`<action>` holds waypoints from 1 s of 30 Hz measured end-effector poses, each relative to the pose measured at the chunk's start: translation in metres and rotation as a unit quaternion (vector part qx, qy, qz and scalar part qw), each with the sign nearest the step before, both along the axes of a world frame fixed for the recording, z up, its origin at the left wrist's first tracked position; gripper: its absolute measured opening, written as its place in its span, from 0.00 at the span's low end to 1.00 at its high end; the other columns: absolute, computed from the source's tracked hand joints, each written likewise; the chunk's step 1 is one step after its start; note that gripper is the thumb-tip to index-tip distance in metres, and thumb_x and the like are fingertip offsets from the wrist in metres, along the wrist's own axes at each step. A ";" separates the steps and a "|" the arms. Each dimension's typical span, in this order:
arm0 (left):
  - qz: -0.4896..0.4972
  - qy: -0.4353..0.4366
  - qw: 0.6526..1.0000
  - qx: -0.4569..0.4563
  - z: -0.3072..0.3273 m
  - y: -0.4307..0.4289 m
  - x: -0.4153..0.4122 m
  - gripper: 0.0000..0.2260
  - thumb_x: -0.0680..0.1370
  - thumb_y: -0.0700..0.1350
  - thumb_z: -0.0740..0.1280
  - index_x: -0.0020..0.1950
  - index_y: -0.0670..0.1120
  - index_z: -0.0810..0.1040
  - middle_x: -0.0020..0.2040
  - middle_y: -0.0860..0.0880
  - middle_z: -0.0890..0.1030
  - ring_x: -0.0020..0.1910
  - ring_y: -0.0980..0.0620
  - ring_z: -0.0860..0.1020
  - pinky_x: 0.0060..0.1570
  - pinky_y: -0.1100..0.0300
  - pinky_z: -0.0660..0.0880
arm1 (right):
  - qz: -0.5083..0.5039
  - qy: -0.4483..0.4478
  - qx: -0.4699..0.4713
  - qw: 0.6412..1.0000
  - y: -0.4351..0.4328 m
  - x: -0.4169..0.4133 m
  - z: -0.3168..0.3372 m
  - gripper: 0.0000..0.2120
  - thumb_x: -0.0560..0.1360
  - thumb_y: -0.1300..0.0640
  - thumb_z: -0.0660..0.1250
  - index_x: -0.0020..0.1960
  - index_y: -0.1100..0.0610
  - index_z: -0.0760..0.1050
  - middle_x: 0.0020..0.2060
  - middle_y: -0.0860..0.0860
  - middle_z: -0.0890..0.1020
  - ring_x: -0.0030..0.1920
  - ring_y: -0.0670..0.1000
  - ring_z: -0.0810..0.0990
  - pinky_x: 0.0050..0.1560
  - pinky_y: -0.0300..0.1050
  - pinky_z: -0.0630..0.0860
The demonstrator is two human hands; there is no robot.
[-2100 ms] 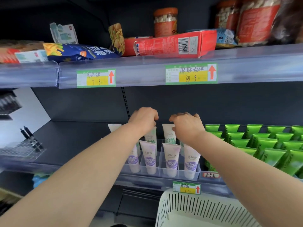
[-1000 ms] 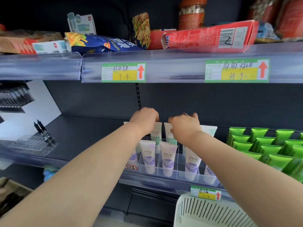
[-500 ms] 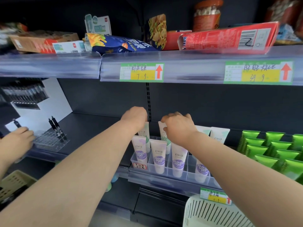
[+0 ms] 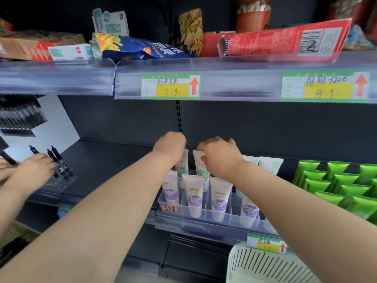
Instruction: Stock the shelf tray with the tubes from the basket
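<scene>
A clear divided shelf tray [image 4: 204,216] stands on the middle shelf with several white-and-purple tubes [image 4: 194,198] upright in its front row. Behind them stand white tubes with green labels. My left hand [image 4: 170,147] grips the top of the left green-label tube [image 4: 181,167]. My right hand [image 4: 219,155] pinches the top of the green-label tube [image 4: 201,165] beside it. Both hands are over the tray's back row. The pale slotted basket [image 4: 263,266] sits low at the right; its inside is hidden.
Rows of green tubes [image 4: 334,182] fill the shelf to the right. Another person's hand [image 4: 33,167] reaches a clear pen rack [image 4: 59,178] at the left. The upper shelf edge [image 4: 204,78], loaded with snack packs, overhangs my hands. Price tags hang on both shelf fronts.
My view has drifted left, so the tray sits further right in frame. Both hands stay on the back-row tubes. Another person's hand has come in at the pen rack.
</scene>
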State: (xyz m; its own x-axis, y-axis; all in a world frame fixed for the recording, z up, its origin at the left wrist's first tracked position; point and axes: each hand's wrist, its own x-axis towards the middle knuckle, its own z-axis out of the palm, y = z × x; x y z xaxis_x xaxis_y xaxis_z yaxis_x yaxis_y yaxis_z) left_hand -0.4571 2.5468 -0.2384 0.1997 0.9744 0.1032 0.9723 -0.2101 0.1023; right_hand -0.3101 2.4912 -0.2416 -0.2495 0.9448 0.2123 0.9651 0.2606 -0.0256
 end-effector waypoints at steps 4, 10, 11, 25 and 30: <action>-0.004 -0.013 1.000 0.011 0.006 -0.005 0.000 0.12 0.72 0.34 0.64 0.50 0.46 0.82 0.51 0.44 0.79 0.47 0.42 0.78 0.40 0.57 0.70 | 0.002 0.002 0.013 1.000 -0.005 -0.002 0.002 0.14 0.78 0.58 0.60 0.63 0.52 0.72 0.56 0.50 0.76 0.60 0.53 0.70 0.53 0.50 0.64; 0.001 -0.048 0.999 -0.001 0.024 -0.019 0.007 0.13 0.75 0.37 0.64 0.57 0.46 0.81 0.57 0.46 0.78 0.53 0.44 0.77 0.43 0.59 0.69 | -0.003 -0.005 0.020 1.000 -0.019 0.000 0.008 0.16 0.78 0.58 0.59 0.65 0.52 0.71 0.58 0.50 0.76 0.61 0.53 0.70 0.55 0.51 0.65; -0.005 -0.047 0.999 0.000 0.026 -0.023 0.010 0.13 0.75 0.38 0.65 0.57 0.47 0.81 0.57 0.46 0.79 0.53 0.45 0.77 0.43 0.59 0.69 | -0.005 -0.006 0.023 1.000 -0.022 0.002 0.009 0.16 0.78 0.58 0.59 0.65 0.51 0.71 0.58 0.50 0.76 0.61 0.53 0.70 0.55 0.50 0.65; -0.114 -0.041 0.991 0.048 0.039 -0.108 0.050 0.10 0.76 0.44 0.69 0.57 0.51 0.81 0.57 0.50 0.80 0.54 0.48 0.78 0.50 0.53 0.77 | -0.024 -0.027 0.090 0.995 -0.105 0.053 0.013 0.17 0.77 0.57 0.62 0.65 0.49 0.71 0.59 0.48 0.77 0.60 0.52 0.72 0.56 0.51 0.68; -0.133 -0.046 0.989 0.035 0.028 -0.138 0.071 0.09 0.75 0.44 0.69 0.54 0.53 0.82 0.54 0.51 0.80 0.52 0.47 0.79 0.50 0.52 0.78 | -0.012 -0.051 0.095 0.994 -0.144 0.076 -0.001 0.17 0.75 0.59 0.62 0.62 0.48 0.73 0.56 0.48 0.78 0.59 0.52 0.73 0.53 0.49 0.69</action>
State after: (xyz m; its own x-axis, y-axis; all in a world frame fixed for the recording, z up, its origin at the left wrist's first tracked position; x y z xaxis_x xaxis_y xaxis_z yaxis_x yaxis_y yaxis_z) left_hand -0.3862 2.4085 -0.2108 0.4356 0.8779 0.1987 0.8685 -0.4679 0.1635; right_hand -0.2342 2.3475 -0.2424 -0.2565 0.8959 0.3627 0.9662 0.2279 0.1204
